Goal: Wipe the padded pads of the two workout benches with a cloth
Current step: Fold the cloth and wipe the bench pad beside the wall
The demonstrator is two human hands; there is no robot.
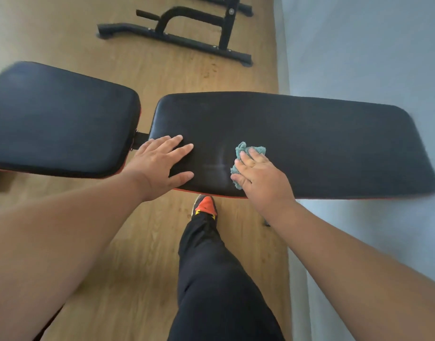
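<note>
A long black padded bench pad (322, 143) stretches across the middle and right of the view. A shorter black seat pad (59, 119) lies to its left, joined by a black metal link. My left hand (162, 163) rests flat on the long pad's near left end, fingers straight and spread. My right hand (258, 175) presses a crumpled teal cloth (250, 150) onto the long pad near its front edge, fingers laid over the cloth. A faint shiny streak shows on the pad between my two hands.
A black metal equipment frame (177, 33) stands on the wooden floor beyond the bench. A pale wall (371, 45) runs along the right, under the pad's far end. My leg in dark trousers and an orange shoe (205, 205) stand just in front of the bench.
</note>
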